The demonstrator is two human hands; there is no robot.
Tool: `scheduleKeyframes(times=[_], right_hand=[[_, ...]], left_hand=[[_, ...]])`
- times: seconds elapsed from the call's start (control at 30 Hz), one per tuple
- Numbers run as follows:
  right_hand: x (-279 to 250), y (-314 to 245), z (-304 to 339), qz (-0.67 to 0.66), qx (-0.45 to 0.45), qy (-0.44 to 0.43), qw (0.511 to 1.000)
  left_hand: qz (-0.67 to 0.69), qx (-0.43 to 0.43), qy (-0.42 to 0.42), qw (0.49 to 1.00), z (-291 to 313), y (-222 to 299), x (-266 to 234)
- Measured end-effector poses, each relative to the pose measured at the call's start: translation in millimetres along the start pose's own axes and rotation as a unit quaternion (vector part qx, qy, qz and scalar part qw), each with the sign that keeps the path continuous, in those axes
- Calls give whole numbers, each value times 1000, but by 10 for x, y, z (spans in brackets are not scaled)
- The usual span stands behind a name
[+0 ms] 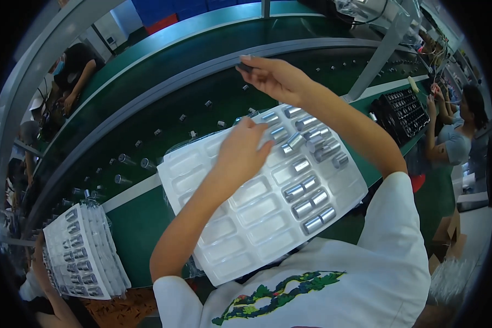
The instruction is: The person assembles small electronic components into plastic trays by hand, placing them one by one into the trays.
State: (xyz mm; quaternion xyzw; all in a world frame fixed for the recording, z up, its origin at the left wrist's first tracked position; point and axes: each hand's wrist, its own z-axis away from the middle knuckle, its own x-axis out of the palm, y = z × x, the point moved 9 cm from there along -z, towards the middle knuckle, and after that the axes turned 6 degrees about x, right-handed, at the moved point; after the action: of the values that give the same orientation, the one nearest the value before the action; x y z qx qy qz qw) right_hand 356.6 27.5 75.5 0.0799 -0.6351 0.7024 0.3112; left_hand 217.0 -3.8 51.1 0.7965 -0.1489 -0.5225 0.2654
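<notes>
My right hand (276,79) is raised over the conveyor, its thumb and fingers closed on a small dark piece (245,67). My left hand (241,145) hovers above the far side of a white moulded tray (240,213), fingers curled. A bluish glint shows at its fingertips; what it holds, if anything, is hidden. Shiny metal cylinders (312,224) lie in pairs in pockets along the tray's right side. More cylinders (322,145) sit loosely bunched near the far right corner. Bare pockets fill the tray's left and middle.
A green conveyor (164,117) curves past beyond the tray, carrying small metal parts and some cylinders (147,163). At left stands a stack of filled trays (82,254), with a person's arm beside it. A black tray (402,112) and a seated person are at right. A metal post (377,57) rises behind.
</notes>
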Motion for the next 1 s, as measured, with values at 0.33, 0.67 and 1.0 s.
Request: scheduleKeyframes(times=[0.33, 0.67, 1.0], right_hand=[[-523, 40, 795, 25, 18, 42, 999], [451, 112, 1262, 344, -148, -102, 921], [1028, 298, 1499, 556, -339, -144, 745]], left_hand=[[-111, 106, 33, 988, -158, 173, 127], [210, -52, 181, 959, 787, 12, -661], [103, 37, 245, 963, 1048, 226, -959]])
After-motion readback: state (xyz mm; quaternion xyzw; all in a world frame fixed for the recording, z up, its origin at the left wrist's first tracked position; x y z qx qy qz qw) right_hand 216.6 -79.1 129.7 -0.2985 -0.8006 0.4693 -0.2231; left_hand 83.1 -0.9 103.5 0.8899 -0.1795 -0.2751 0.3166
